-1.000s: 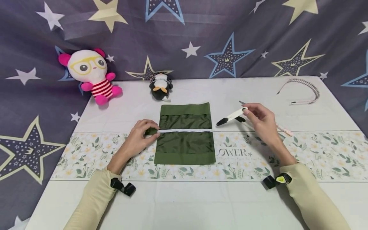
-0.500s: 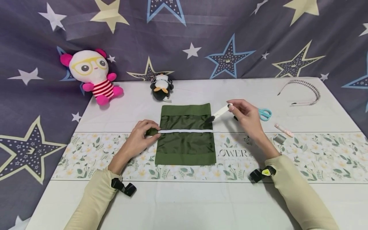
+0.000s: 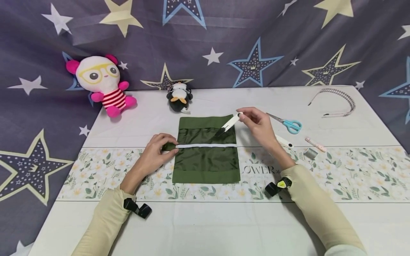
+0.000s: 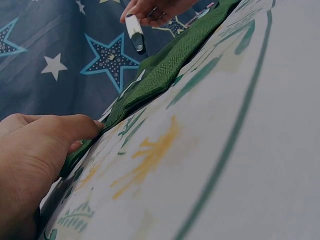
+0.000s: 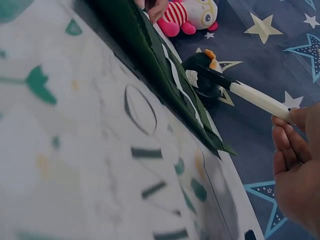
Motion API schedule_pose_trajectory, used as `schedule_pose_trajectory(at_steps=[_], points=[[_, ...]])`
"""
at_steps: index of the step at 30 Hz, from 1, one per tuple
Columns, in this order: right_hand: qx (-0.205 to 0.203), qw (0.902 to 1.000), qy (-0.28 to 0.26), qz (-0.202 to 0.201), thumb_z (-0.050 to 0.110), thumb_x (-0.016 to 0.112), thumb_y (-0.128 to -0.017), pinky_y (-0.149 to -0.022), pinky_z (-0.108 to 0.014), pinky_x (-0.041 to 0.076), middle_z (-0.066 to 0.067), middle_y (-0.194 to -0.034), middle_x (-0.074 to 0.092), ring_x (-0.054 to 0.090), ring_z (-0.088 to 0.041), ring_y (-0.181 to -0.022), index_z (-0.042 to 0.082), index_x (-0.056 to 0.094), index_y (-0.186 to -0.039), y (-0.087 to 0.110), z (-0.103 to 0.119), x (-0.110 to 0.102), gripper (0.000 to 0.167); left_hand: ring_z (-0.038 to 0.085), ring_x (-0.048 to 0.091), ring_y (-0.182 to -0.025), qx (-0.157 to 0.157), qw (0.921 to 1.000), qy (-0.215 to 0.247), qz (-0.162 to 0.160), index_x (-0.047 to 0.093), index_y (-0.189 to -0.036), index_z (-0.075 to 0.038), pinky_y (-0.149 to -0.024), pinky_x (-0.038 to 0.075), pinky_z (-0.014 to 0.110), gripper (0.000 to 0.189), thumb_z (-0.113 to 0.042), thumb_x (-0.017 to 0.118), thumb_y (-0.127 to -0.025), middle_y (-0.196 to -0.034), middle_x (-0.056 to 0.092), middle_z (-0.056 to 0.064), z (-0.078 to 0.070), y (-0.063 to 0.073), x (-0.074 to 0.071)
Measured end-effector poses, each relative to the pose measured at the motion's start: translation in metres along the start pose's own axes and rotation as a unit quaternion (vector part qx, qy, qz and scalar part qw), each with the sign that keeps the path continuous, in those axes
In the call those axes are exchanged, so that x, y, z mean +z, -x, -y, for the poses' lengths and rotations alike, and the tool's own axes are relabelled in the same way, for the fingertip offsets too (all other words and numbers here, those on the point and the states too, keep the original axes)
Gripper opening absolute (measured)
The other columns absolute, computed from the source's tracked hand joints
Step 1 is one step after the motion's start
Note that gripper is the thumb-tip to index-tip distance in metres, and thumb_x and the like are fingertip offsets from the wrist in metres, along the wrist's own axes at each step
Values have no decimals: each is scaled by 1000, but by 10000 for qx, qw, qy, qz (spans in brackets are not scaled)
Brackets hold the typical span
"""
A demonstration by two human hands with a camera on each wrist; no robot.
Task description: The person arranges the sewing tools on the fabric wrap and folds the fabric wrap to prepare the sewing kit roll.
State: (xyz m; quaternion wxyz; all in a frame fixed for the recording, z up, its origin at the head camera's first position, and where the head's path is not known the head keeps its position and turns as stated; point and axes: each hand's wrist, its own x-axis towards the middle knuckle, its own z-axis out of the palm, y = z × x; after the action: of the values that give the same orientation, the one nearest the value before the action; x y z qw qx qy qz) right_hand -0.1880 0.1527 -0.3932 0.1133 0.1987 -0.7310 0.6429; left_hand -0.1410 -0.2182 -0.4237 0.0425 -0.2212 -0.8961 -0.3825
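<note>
My left hand pinches a small green tab at the left edge of a dark green cloth, beside the end of a white strip. The cloth lies flat, with that strip running straight across its middle. Over the cloth's upper right part, my right hand holds a slim white tool with a tapered black tip by its rear end. In the right wrist view, the tool points away from the fingers and stays clear of the cloth. The left wrist view shows left thumb at the cloth's edge.
Right of the cloth lie blue-handled scissors, a second white piece partly hidden by my right arm, a grey thread spool and a small pink item. Farther back are a headband, a penguin plush and a pink-eared plush.
My right hand has moved left with the white tool, from right of the cloth to above its upper right part. Scissors and spool have come into sight. My left hand stays put.
</note>
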Motion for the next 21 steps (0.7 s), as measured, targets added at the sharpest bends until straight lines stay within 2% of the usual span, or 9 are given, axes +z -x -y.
schedule_pose_trajectory(at_steps=[5, 9, 16, 21], points=[[49, 9999, -40, 136, -1, 62, -103, -68, -24, 45, -32, -95, 63, 62, -24, -83, -10, 69, -120, -5, -2, 11, 21, 30, 50, -122, -19, 10000, 1, 0, 73, -115, -13, -97, 42, 53, 19, -19, 76, -97, -129, 62, 7, 0, 0, -1], [91, 9996, 7, 253, -1, 61, -103, -66, -23, 41, -30, -95, 63, 60, -30, -83, -11, 68, -120, -8, -5, 17, 21, 30, 50, -123, -34, 10000, 20, 14, 73, -115, -13, -97, 42, 53, 19, -19, 76, -97, -129, 61, 7, 1, 0, -1], [191, 9989, 58, 426, 0, 62, -103, -65, -23, 41, -27, -93, 65, 57, -32, -77, -8, 70, -120, -14, -9, 27, 20, 29, 49, -124, -92, 9999, 51, 33, 73, -114, -14, -100, 41, 54, 19, -20, 76, -97, -129, 61, 5, 1, 0, 0], [398, 9978, 92, 519, 2, 61, -104, -65, -22, 42, -28, -97, 66, 57, -38, -82, -6, 70, -122, -18, -7, 32, 22, 30, 49, -124, -78, 10000, -1, 31, 73, -115, -14, -100, 41, 54, 19, -20, 76, -97, -130, 61, 7, 1, 0, 0]])
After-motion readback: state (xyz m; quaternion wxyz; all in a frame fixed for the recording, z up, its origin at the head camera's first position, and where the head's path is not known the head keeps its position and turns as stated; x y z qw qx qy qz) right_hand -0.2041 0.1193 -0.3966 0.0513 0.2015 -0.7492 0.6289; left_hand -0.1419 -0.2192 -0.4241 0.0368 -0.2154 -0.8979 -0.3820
